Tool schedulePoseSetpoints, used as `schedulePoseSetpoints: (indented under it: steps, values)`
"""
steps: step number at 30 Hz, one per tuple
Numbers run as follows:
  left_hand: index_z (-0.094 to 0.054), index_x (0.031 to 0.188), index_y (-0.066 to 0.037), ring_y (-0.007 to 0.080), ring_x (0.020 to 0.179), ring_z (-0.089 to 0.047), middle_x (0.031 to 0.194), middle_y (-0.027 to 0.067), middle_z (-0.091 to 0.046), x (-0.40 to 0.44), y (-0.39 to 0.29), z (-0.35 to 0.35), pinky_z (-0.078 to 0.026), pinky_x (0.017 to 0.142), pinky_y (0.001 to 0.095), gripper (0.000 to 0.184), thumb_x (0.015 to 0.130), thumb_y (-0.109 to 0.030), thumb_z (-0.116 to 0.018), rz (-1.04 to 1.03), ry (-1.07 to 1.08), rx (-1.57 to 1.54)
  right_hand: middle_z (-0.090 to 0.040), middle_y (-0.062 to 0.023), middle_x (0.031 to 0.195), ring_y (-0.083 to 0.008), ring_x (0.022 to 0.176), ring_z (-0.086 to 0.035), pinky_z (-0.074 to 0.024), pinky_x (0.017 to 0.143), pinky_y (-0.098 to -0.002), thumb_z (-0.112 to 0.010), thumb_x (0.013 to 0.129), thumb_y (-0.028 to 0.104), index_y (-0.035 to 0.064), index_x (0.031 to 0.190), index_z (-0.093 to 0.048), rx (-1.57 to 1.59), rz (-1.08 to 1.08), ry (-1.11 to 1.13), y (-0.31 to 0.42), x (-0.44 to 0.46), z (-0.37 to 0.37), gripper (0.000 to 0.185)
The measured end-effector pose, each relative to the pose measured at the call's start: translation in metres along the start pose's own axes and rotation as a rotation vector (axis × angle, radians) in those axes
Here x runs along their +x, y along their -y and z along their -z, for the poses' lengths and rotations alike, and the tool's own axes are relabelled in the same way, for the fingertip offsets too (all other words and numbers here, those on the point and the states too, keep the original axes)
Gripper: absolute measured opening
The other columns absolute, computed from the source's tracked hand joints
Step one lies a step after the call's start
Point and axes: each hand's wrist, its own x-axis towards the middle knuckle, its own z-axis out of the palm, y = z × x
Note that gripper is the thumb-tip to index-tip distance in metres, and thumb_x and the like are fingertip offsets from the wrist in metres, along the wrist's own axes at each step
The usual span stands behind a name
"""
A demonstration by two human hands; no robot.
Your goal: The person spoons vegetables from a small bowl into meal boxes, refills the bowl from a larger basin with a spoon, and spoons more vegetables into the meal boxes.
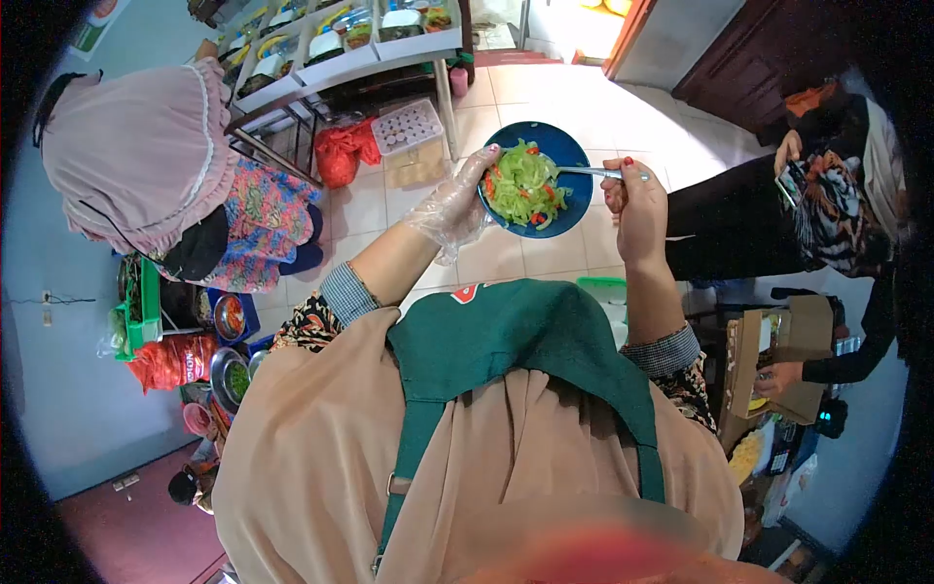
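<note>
Your head-worn camera looked forward and steeply down over your own chest, so near that the draped beige cloth garment (311, 448) and the dark green cloth apron (516, 326) filled the lower middle. Farther from the lens, above centre, it took in your left hand in clear plastic (457, 200), your bare right hand (639, 200) and the pale square-tiled floor (506, 92) below them, while its wide view curved the room's sides into dark, rounded edges.
</note>
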Motion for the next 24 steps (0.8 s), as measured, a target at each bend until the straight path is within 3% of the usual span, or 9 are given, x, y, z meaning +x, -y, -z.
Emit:
schedulePoseSetpoints:
  steps: [8, 12, 16, 22, 24]
  values:
    - [-0.043, 0.125, -0.002, 0.0212, 0.109, -0.057, 0.122, 0.0138, -0.054, 0.001, -0.038, 0.054, -0.048, 0.094, 0.0355, 0.05, 0.093, -0.041, -0.048, -0.073, -0.032, -0.048, -0.058, -0.0037, 0.07, -0.0051, 0.056, -0.046, -0.0341, 0.05, -0.0163, -0.046, 0.096, 0.023, -0.0015, 0.095, -0.06, -0.02, 0.063, 0.08, 0.003, 0.039, -0.058, 0.028]
    - [-0.045, 0.124, -0.004, 0.0244, 0.112, -0.055, 0.122, 0.0147, -0.054, 0.007, -0.056, 0.071, -0.046, 0.096, 0.0387, 0.049, 0.092, -0.041, -0.051, -0.127, -0.07, -0.11, -0.059, -0.0038, 0.072, -0.0045, 0.057, -0.046, -0.0339, 0.05, -0.016, -0.046, 0.097, 0.022, -0.0024, 0.097, -0.061, -0.149, 0.131, 0.116, 0.009, 0.056, -0.084, 0.029]
    - [-0.045, 0.122, -0.004, 0.0239, 0.11, -0.056, 0.12, 0.0138, -0.055, 0.014, -0.074, 0.083, -0.047, 0.095, 0.0379, 0.047, 0.092, -0.04, -0.051, -0.137, -0.131, -0.138, -0.061, -0.0058, 0.076, -0.0089, 0.064, -0.052, -0.0399, 0.055, -0.0202, -0.048, 0.095, 0.02, -0.0003, 0.098, -0.064, -0.416, 0.355, 0.434, 0.008, 0.08, -0.1, 0.027]
    - [-0.044, 0.123, -0.003, 0.0229, 0.107, -0.058, 0.123, 0.0131, -0.054, 0.036, -0.119, 0.103, -0.048, 0.094, 0.0352, 0.052, 0.09, -0.043, -0.053, -0.24, -0.197, -0.112, -0.062, -0.0084, 0.079, -0.0118, 0.066, -0.055, -0.0453, 0.061, -0.0232, -0.05, 0.093, 0.019, -0.0012, 0.097, -0.065, -0.546, 0.64, 0.48, 0.028, 0.141, -0.14, 0.025]
    - [-0.046, 0.122, -0.003, 0.0219, 0.107, -0.058, 0.122, 0.0127, -0.055, 0.05, -0.136, 0.106, -0.047, 0.095, 0.0342, 0.053, 0.089, -0.045, -0.053, -0.284, -0.273, -0.106, -0.064, -0.0085, 0.081, -0.0116, 0.066, -0.057, -0.0461, 0.059, -0.0231, -0.05, 0.092, 0.016, -0.0005, 0.098, -0.065, -0.504, 0.624, 0.498, 0.034, 0.168, -0.151, 0.023]
